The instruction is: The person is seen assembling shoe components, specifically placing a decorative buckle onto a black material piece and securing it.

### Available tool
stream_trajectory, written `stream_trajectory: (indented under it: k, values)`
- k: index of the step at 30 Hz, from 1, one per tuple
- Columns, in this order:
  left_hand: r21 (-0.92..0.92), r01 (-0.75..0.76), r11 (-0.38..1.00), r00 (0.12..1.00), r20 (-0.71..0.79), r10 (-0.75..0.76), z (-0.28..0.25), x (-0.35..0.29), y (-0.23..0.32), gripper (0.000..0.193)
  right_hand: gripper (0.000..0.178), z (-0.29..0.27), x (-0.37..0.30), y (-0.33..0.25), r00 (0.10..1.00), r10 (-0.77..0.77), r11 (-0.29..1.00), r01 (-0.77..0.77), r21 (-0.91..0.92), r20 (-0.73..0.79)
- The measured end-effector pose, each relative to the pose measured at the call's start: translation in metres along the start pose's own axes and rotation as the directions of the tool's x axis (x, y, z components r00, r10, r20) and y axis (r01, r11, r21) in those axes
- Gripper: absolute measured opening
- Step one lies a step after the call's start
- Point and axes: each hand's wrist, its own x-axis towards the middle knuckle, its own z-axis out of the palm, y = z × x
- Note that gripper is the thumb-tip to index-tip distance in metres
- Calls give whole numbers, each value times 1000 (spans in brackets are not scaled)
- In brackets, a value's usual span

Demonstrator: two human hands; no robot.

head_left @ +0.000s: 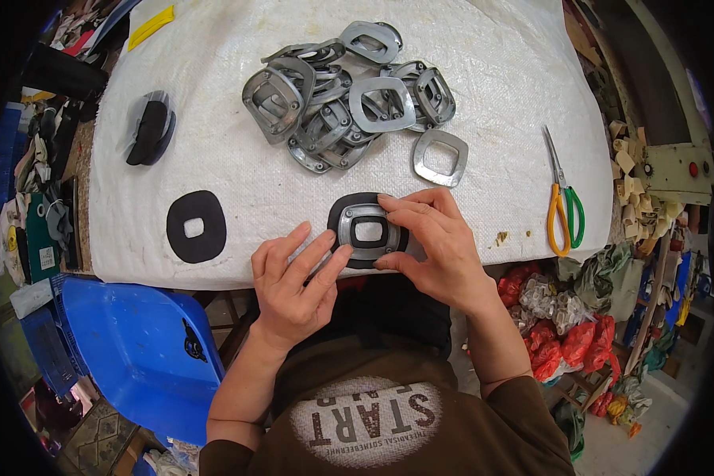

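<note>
A grey metal frame (pixel 346 225), squarish with rounded corners and an opening in the middle, lies on a black piece of the same outline (pixel 336 208) at the table's near edge. My right hand (pixel 436 252) grips the frame and black piece from the right, fingers at the top corner and thumb at the bottom. From the left, the spread fingertips of my left hand (pixel 295 282) touch the frame's left side. Something pale under those fingers is mostly hidden. Another flat black piece with a square hole (pixel 180 241) lies to the left.
Many similar metal frames form a pile (pixel 333 119), with a single frame (pixel 439 158) beside it. Scissors (pixel 564 208) with yellow and green handles lie right. A stack of black pieces (pixel 148 129) and a yellow strip (pixel 151 28) lie left. A blue bin (pixel 135 349) stands below.
</note>
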Motion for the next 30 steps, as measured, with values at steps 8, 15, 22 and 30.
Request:
stream_trajectory:
  k: [8,15,22,30]
  values:
    - [14,-9,1000,1000,21,9,0,-2,-1,35,53,0,-1,2,1000,-2,1000,1,6,10]
    - [-41,-24,999,999,-42,22,-3,-7,4,30,52,-1,1,-1,1000,-3,1000,4,-10,11]
    - [-31,-35,999,999,6,36,-1,-9,4,27,52,-1,1,-1,1000,-13,999,13,-36,10]
    - [-41,-46,998,999,8,46,0,-8,4,28,50,-4,5,-11,998,46,994,-40,-105,46]
